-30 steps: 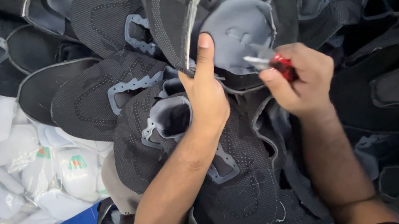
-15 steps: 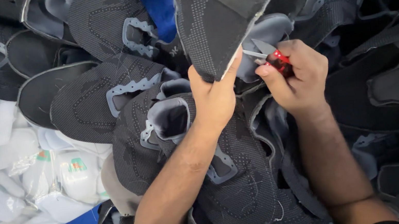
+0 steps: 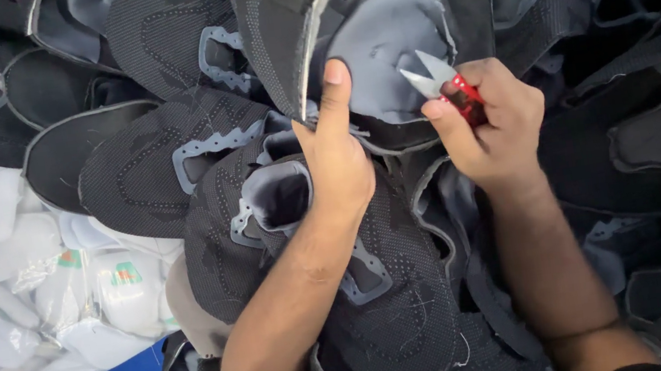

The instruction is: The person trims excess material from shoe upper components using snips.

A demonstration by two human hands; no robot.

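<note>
Head view: left hand [image 3: 343, 171] clamped on a dark knitted shoe upper with pale grey lining [image 3: 377, 24], held above a heap of matching dark uppers [image 3: 172, 164]. Right hand [image 3: 490, 124] closed around small red-handled thread snips [image 3: 444, 83], blades parted at the lining. White packets in clear bags [image 3: 35, 287] piled nearby.

Handles of the red thread snips [image 3: 455, 90] buried in the right hand [image 3: 495, 132], left hand [image 3: 341, 167] fingers tucked behind the held shoe upper [image 3: 377, 24] left of the snips, upper's top cut off by frame edge, both elbows out of frame below.
</note>
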